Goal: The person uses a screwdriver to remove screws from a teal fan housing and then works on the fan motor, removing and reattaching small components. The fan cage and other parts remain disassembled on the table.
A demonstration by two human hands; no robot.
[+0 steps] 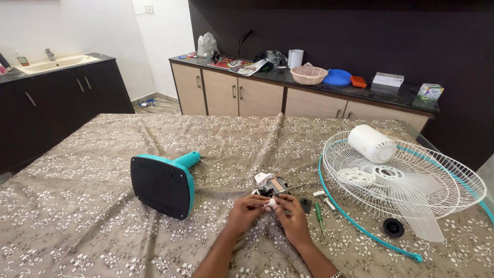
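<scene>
Both hands were at the near edge of the table (77, 170), fingertips together. Left hand (246, 210) and right hand (292, 216) were both pinching one small white part (271, 203), roughly round, exact shape too small to tell. It sat just in front of the fan motor (272, 186), which lay on the floral cloth right behind the fingers, shaft pointing right.

Handling, my read: the white part looked like light, stiff plastic, easy to drop or lose on the patterned cloth, so a fingertip pinch on its sides suits it. The motor is likely dense for its size, with exposed windings; better gripped by the metal core or housing, not the wires or shaft.

Just right of the hands: one green-handled screwdriver (319, 213), one small dark square piece (306, 205), two small white bits (325, 198). One black round knob (393, 227) lay further right.

Left of the hands: one teal fan base (163, 184), lying on its side, black underside facing the camera.

Right side: white wire fan guard (406, 180) with a teal rim, lying flat. I couldn't tell whether it was one half or two stacked. In it: one white motor cover (371, 143), two white round discs (373, 175), one clear blade (419, 216) partly underneath.

Far back: one counter (309, 87) with a pink basket (309, 75), blue dish (337, 77), boxes and clutter. One sink (54, 63) at far left.
</scene>
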